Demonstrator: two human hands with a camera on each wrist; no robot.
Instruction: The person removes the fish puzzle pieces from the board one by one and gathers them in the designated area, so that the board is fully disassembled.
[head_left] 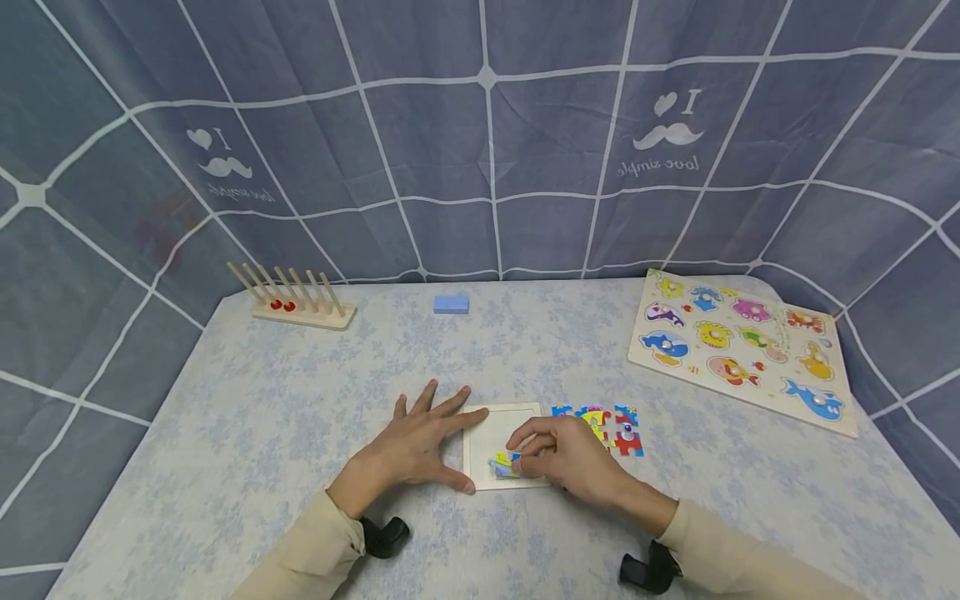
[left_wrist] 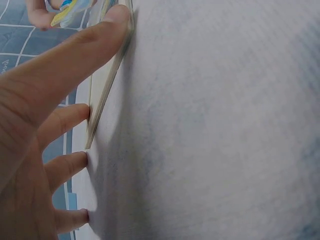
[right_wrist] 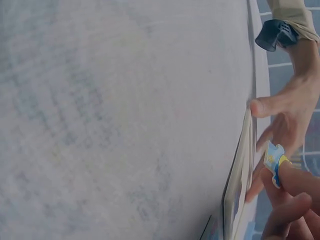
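Observation:
My right hand point(head_left: 573, 458) pinches a small jigsaw piece point(right_wrist: 274, 159), blue and yellow, between thumb and fingertips. It holds the piece over the lower part of a pale wooden puzzle tray point(head_left: 487, 429). With fingers spread, my left hand point(head_left: 420, 442) lies at the tray's left side; its thumb point(left_wrist: 117, 14) and index finger touch the tray's edge, while other fingertips rest on the table. Just right of the tray lie several colourful jigsaw pieces point(head_left: 628, 432), partly covered by my right hand. That hand also hides the tray's lower right corner.
A wooden peg stand point(head_left: 303, 312) with red beads is at the back left. A blue block point(head_left: 451, 305) sits at the back middle. On the right lies a sea-animal knob puzzle board point(head_left: 738, 350). A grey checked curtain point(head_left: 427, 158) hangs behind the table.

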